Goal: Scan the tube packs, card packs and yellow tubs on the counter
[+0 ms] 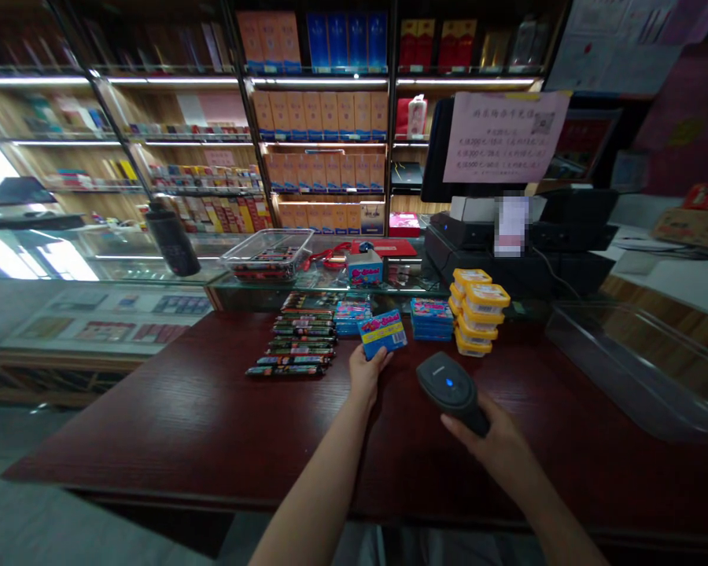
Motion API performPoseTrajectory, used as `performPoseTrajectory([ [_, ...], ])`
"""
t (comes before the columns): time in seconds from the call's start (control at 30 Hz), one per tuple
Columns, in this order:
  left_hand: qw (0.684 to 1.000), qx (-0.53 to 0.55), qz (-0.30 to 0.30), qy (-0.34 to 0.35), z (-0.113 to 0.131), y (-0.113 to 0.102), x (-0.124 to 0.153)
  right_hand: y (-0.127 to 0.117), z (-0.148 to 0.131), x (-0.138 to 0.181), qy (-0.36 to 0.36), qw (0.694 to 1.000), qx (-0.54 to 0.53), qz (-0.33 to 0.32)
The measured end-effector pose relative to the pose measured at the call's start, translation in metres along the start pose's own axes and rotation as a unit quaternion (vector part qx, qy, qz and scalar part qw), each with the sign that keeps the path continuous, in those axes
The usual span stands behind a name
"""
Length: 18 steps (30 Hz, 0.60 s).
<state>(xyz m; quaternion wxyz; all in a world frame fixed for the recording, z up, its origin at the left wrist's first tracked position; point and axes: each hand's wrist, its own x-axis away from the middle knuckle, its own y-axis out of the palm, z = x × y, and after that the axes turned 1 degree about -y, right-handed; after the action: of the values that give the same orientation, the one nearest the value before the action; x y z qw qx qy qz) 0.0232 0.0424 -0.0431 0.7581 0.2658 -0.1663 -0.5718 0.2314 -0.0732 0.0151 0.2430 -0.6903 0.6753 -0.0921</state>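
Between the fingers of my left hand (369,375) is a flat blue and yellow packet (383,333), its barcode facing me. My right hand (495,440) is wrapped round the handle of a dark barcode scanner (448,385), which shows a blue light on top. The scanner's head points towards the packet, a short gap apart. Behind the packet lie stacks of similar blue packets (432,318), and a second stack (352,316) partly hidden by it. Left of these, a row of slim patterned pens (298,346) lies on the dark wooden table (212,424).
Yellow-lidded tubs (484,310) are stacked at the right, near a clear plastic bin (637,377). A clear tray (265,255) and a small open box (364,269) stand on the glass counter. Behind are a monitor with a paper sign (504,137) and shelves of boxes (318,114).
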Motion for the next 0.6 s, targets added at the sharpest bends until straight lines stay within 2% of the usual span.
performPoseTrajectory([
  [0.27,1.0,-0.012,0.001,0.011,0.0,0.006,-0.001,-0.003,-0.01,0.003,-0.004,1.0,0.001,0.024],
  [0.47,1.0,-0.009,-0.003,-0.004,0.0,0.003,-0.001,-0.006,-0.007,0.005,-0.033,0.999,0.014,-0.007],
  [0.53,1.0,-0.011,-0.005,-0.001,0.0,0.002,-0.001,-0.01,-0.003,0.005,-0.048,0.997,0.054,-0.019],
  [0.6,1.0,-0.017,-0.006,0.005,0.0,0.002,-0.001,-0.015,0.003,0.003,-0.054,0.988,0.142,-0.022],
])
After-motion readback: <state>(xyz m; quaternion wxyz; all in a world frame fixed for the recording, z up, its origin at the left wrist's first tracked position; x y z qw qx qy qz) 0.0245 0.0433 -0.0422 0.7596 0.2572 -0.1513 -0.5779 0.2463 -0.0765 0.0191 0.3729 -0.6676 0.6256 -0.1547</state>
